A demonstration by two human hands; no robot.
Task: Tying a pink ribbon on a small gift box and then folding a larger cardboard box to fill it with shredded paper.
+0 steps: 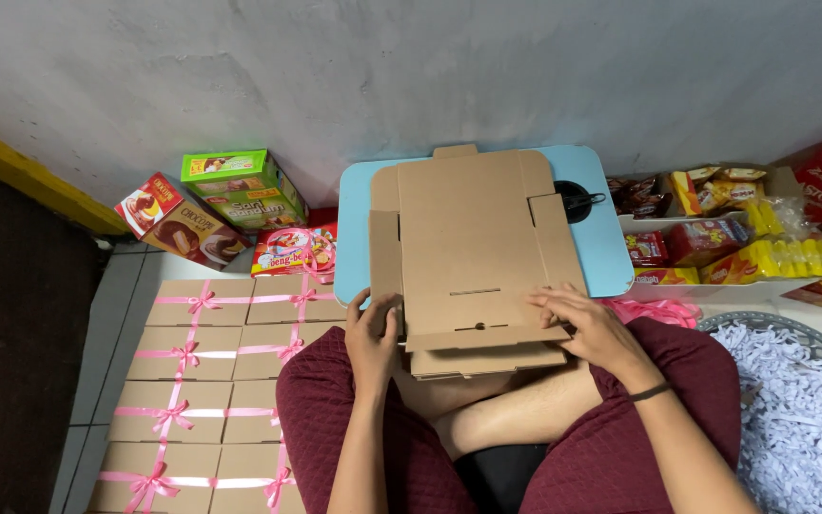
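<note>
A flat, unfolded brown cardboard box blank [473, 247] lies on a small light-blue table [606, 257] in front of my crossed legs. Its near flaps are bent over at the table's front edge. My left hand [375, 333] grips the blank's near-left corner, thumb on top. My right hand [587, 319] lies flat on the near-right side, fingers spread and pressing on the fold. A black band sits on my right wrist.
Several closed brown boxes tied with pink ribbon [197, 381] lie in rows on the floor at left. Snack cartons [240, 190] stand by the wall. A white tray of packaged snacks [715, 238] is at right, and shredded white paper [796, 409] fills a basket.
</note>
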